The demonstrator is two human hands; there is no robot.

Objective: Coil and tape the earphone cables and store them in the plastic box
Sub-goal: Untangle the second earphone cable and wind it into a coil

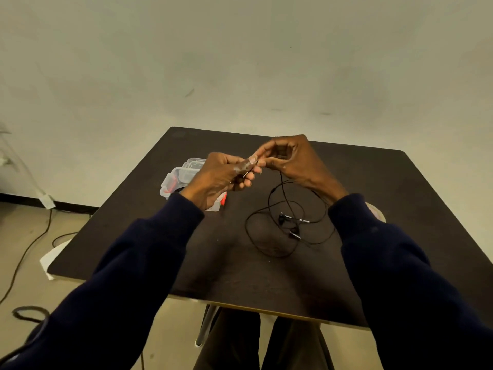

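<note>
A black earphone cable (pixel 269 209) lies in loose loops on the dark table (pixel 400 188), its two earbuds (pixel 289 222) near the middle of the loops. One end of the cable rises to my hands. My left hand (pixel 221 177) pinches the plug end of the cable, held above the table. My right hand (pixel 290 161) has its fingers curled and pinches the cable right beside the left fingertips. A clear plastic box (pixel 174 180) stands open behind my left hand, partly hidden by it, with something red inside.
The box's clear lid (pixel 193 162) lies just behind the box. A roll of tape (pixel 376 212) peeks out behind my right sleeve. Cables run over the floor at the left. The table's near edge is close to my legs.
</note>
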